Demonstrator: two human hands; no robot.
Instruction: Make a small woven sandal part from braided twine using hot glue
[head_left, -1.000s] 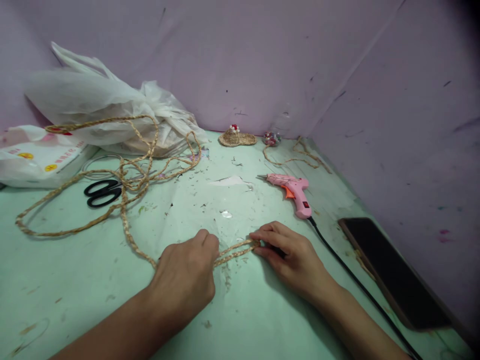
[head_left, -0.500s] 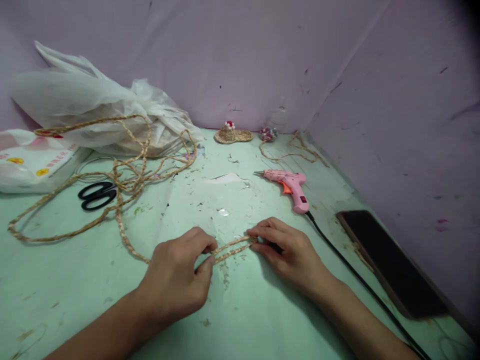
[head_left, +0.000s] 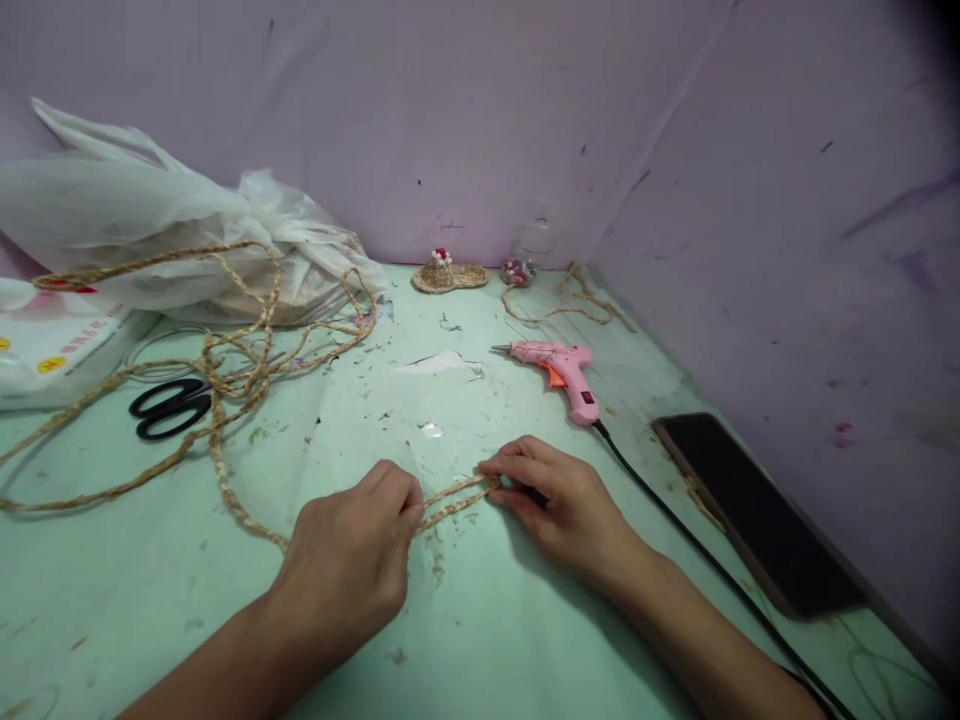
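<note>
So the braided cord was doubled into a narrow loop, lower centre of the frame. Left hand was closed over it, right hand pinched the bend. Only that bit looked folded; loads lay loosely tangled at left. Glue gun lay unheld, right of centre.

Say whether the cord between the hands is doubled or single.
Doubled: two lengths of braided cord run from the left hand and meet at the right hand.
</note>
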